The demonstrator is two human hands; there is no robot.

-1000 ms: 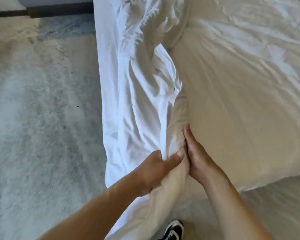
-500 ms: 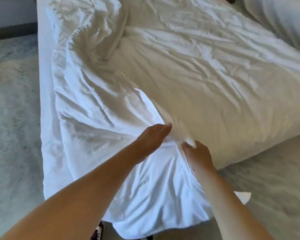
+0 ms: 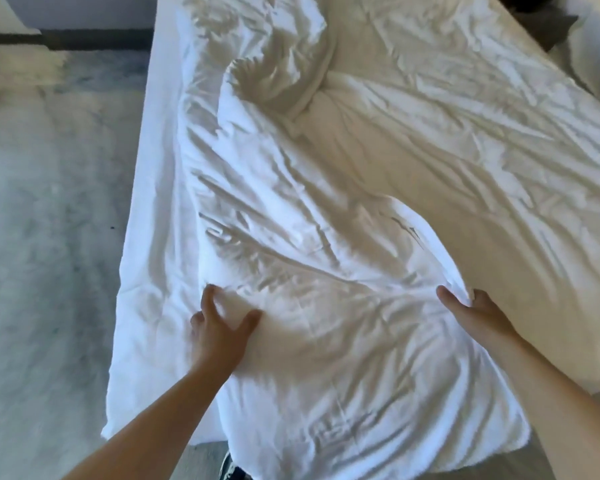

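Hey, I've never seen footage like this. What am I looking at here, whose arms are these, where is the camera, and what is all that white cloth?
There is no machine here: these are a person's two bare arms. The camera is worn on the person's head and looks forward and down, so the arms come in from the bottom edge. The person is at a bed, where a crumpled white sheet lies over cream bedding. The left hand presses on the sheet with spread fingers. The right hand pinches a folded edge of it, thumb on top. Grey carpet is on the left, and the tip of a dark shoe shows at the bottom.
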